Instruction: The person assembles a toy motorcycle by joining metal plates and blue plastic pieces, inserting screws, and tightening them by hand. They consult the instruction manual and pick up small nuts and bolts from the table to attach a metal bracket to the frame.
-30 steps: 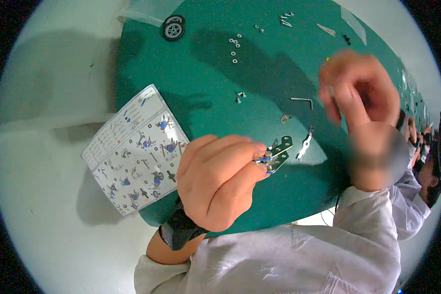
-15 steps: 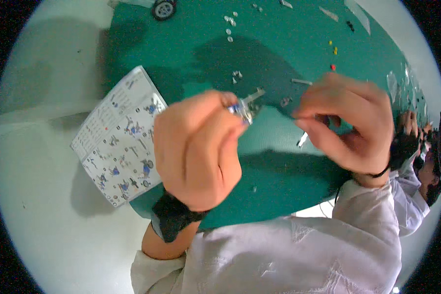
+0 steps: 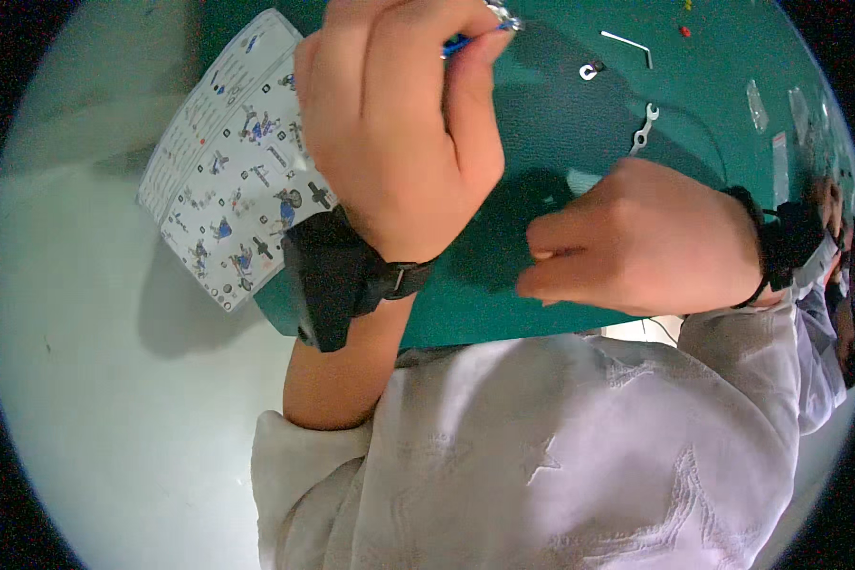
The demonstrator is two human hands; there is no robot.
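Note:
My left hand (image 3: 399, 133) is raised close to the camera over the green mat (image 3: 560, 123). Its fingers pinch a small metal assembly (image 3: 503, 14) with a blue part (image 3: 456, 43), mostly hidden by the fingers and cut off by the top edge. Lower and to the right, my right hand (image 3: 646, 237) hovers over the mat with its fingers curled shut; nothing shows in them. Both wrists wear black straps.
A printed instruction sheet (image 3: 228, 171) lies half on the mat's left edge, half on the white table (image 3: 95, 380). Beyond my right hand the mat carries a hex key (image 3: 627, 43), a small flat wrench (image 3: 643, 128), a metal bracket (image 3: 591, 70) and clear bags (image 3: 760, 104).
My left hand has lifted the metal assembly up and toward the camera. My right hand has dropped away from it, down and to the right, and closed into a fist.

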